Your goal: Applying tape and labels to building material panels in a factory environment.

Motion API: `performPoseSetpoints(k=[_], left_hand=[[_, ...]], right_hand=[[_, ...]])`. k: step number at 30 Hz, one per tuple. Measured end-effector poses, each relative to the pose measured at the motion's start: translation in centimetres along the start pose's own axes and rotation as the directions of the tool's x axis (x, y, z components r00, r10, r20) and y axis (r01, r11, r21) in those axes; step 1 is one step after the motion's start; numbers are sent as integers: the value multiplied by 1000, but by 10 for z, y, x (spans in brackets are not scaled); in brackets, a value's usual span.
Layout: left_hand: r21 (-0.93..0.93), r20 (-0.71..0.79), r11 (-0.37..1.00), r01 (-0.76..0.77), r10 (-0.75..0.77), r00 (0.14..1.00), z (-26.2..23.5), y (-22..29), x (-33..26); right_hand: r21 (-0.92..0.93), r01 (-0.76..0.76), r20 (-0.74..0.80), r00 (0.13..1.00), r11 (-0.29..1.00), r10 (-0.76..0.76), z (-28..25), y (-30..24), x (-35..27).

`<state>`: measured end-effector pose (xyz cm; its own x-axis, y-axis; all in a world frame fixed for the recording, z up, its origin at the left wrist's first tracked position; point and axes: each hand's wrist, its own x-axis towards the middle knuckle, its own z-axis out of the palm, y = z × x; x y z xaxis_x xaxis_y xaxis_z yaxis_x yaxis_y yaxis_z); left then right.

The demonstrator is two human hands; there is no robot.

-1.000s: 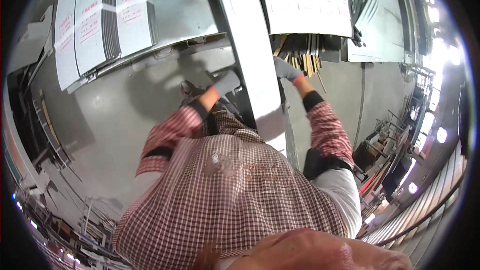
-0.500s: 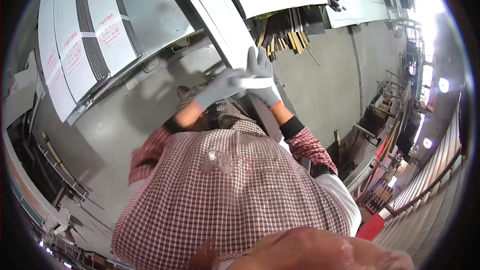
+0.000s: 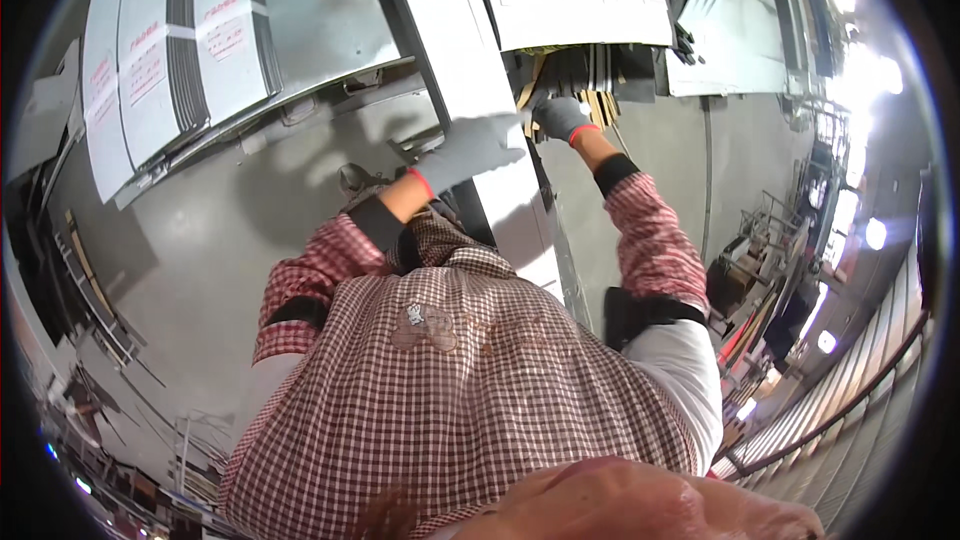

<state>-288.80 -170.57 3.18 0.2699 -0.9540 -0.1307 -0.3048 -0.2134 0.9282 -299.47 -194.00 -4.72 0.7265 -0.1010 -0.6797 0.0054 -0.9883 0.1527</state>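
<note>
Head view: left hand (image 3: 470, 150), grey-gloved, lies flat with fingers spread on the long pale metal strip (image 3: 500, 195), pressing but not gripping. Right hand (image 3: 562, 118), also gloved, curls at the strip's far end beside the stack of tan and dark slats (image 3: 585, 90); its grip cannot be told. Looks like positioning or feeding the strip; the next move needs it steadied with the left.

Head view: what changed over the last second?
Half a second ago both gloved hands met on the long pale panel. Now they are apart: the left hand lies flat on the panel, and the right hand has reached right to the upright wooden and dark strips. The grey floor stays the same.
</note>
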Motion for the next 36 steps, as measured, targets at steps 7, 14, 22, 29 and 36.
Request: performPoseSetpoints(k=[7,14,22,29,36], left_hand=[[-268,-220,824,500,-557,800,14,-80,5],[-724,-141,667,176,-394,908,74,-39,-62],[-716,-179,682,147,-383,906,-29,31,-109],[-628,-194,762,159,-352,916,-32,1,-131],[-5,-157,984,177,-175,972,92,-163,-19]], right_hand=[[802,203,-348,923,562,162,-91,-56,-31],[357,-48,-224,965,933,135,-2,-36,-53],[709,614,-415,761,347,-498,-185,-75,-118],[848,324,-116,885,419,-451,-167,-21,-77],[920,195,-83,944,340,-318,-37,-38,42]])
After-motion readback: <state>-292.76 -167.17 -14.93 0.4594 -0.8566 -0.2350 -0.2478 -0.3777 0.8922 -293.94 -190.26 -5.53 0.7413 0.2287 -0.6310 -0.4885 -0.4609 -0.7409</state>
